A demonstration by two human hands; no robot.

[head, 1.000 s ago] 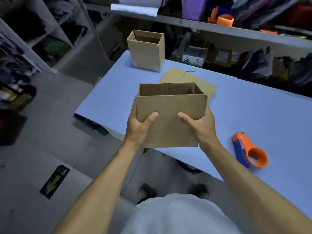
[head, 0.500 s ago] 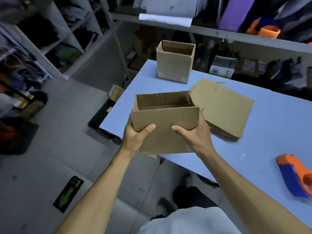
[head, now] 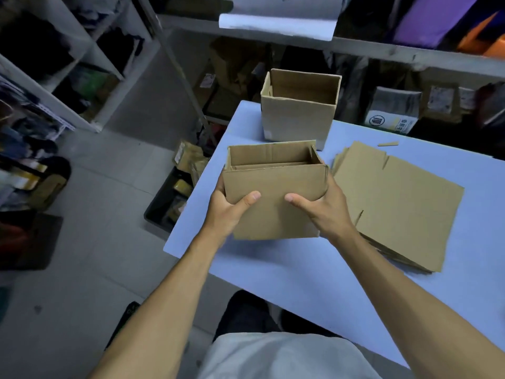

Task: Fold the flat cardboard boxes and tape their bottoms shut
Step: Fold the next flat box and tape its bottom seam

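An upright, open-topped cardboard box (head: 276, 187) is held between both hands over the left end of the blue table (head: 300, 272). My left hand (head: 228, 206) grips its left side with the thumb on the front face. On the right side, my right hand (head: 322, 209) grips it the same way. A second folded box (head: 297, 119) stands open at the table's far left corner, just behind the held one. To the right lies a stack of flat cardboard boxes (head: 401, 198). The tape dispenser is out of view.
Shelving with packed goods (head: 390, 110) runs along the far side of the table. More shelves (head: 71, 64) stand at the left across a tiled floor. A dark crate of items (head: 172, 198) sits on the floor by the table's left edge.
The box and both hands have moved left and forward toward the standing box. The view has swung left, so the orange and blue tape dispenser has dropped out of frame.
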